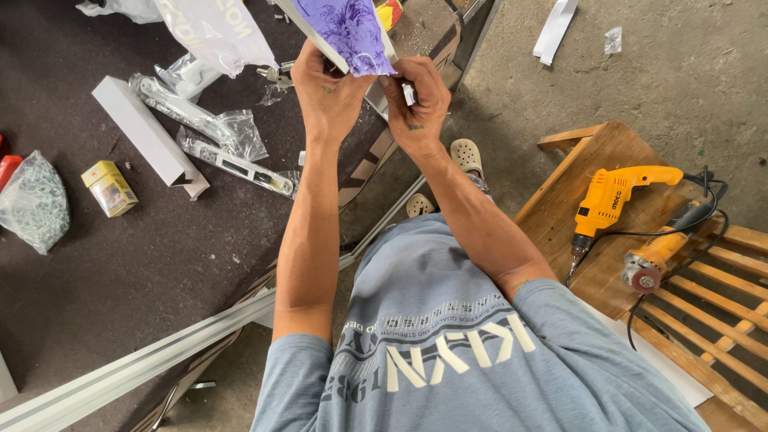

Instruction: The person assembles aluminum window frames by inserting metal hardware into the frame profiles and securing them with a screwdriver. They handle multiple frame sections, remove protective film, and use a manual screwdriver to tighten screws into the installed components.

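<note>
A: Left of the purple patterned sheet (pixel 348 32)?
B: Bag of screws (pixel 34 200), yellow box (pixel 110 188), white carton (pixel 148 136) on the dark surface (pixel 144 264).
A: Hands?
B: Left hand (pixel 326 88) pinching the sheet's lower edge; right hand (pixel 416 104) beside it, pinching a small white piece (pixel 409 94).
A: Right of the sheet?
B: Orange drill (pixel 612 200).

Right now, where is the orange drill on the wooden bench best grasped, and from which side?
Probably by the handle of the orange drill, coming from above: it lies flat on the wooden bench, handle exposed. Its cord and the grinder crowd the chuck end.
</note>
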